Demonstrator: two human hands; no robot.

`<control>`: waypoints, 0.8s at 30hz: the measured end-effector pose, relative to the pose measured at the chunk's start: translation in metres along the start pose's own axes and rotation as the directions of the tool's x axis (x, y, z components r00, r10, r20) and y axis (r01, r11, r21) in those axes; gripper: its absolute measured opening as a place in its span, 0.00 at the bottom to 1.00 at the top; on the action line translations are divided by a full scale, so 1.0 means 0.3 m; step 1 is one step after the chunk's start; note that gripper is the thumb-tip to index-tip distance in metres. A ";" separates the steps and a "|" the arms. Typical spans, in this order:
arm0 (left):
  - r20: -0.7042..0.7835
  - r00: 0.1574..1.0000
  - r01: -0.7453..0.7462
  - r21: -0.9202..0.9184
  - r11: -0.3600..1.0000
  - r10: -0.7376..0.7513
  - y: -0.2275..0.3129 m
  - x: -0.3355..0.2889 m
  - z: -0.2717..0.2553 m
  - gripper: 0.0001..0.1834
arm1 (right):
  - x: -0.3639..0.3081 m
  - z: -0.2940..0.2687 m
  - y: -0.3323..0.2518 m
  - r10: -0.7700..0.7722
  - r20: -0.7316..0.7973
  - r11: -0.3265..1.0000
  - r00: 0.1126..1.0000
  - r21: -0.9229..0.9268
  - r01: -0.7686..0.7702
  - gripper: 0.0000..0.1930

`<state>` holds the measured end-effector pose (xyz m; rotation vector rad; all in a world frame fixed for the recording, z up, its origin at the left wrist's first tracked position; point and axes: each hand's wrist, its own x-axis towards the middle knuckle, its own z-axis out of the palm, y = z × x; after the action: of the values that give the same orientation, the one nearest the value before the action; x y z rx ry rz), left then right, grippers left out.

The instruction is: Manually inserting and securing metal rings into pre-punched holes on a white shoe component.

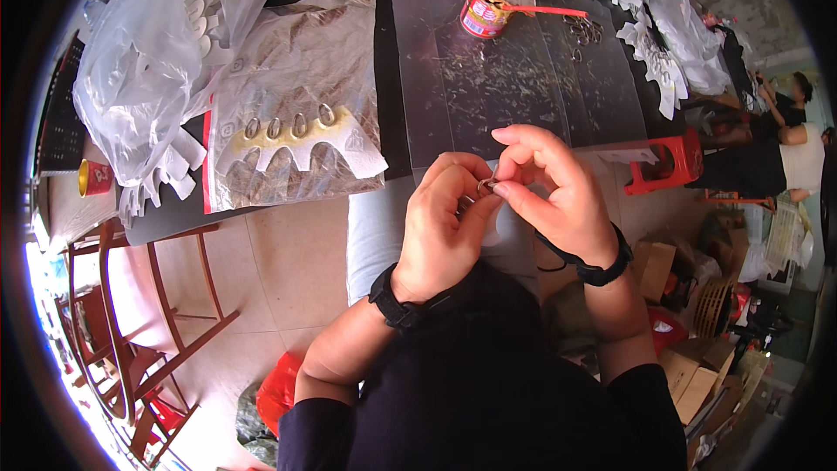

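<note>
Above my lap, at the table's near edge, both hands work close together on a small dark metal ring (486, 185). My left hand (446, 222) has its fingers curled closed around one side of it. My right hand (558, 187) pinches the other side between thumb and fingertip, the other fingers bent above. Parts of the ring are hidden by the fingers. To the left, several oval metal rings (300, 126) lie in a row on a white scalloped paper strip (301, 153) with a yellowish band. That strip rests on a clear plastic bag (292, 48).
A small can (484, 17) with a red stick (549, 10) stands on the scrap-strewn plastic sheet (436, 113), near a pile of metal rings (584, 30). Plastic bags (144, 92) flank the table. A red stool (667, 161) and wooden chair (166, 296) stand nearby; people are at right.
</note>
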<state>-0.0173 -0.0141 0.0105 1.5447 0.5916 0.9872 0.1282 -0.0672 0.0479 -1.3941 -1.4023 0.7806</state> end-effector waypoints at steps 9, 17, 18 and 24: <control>0.002 1.000 0.028 -0.055 0.998 -0.028 0.003 -0.004 0.002 0.13 | -0.012 0.003 0.008 0.068 -0.001 0.989 0.998 0.134 -0.067 0.18; 0.020 1.000 -0.005 -0.045 0.999 0.006 -0.002 -0.002 -0.002 0.13 | -0.023 0.020 0.036 0.083 -0.046 0.973 0.996 0.219 -0.071 0.15; 0.021 1.000 0.008 -0.045 0.999 -0.007 0.002 -0.002 -0.002 0.13 | -0.025 0.024 0.038 0.078 -0.058 0.974 0.995 0.218 -0.063 0.15; 0.009 1.000 0.029 -0.032 0.999 -0.029 0.017 -0.005 0.000 0.12 | -0.031 0.043 0.038 0.080 -0.118 0.976 0.990 0.213 -0.054 0.13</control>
<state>-0.0188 -0.0165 0.0150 1.5077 0.5881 0.9635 0.1190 -0.0724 0.0314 -1.3079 -1.1464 0.8441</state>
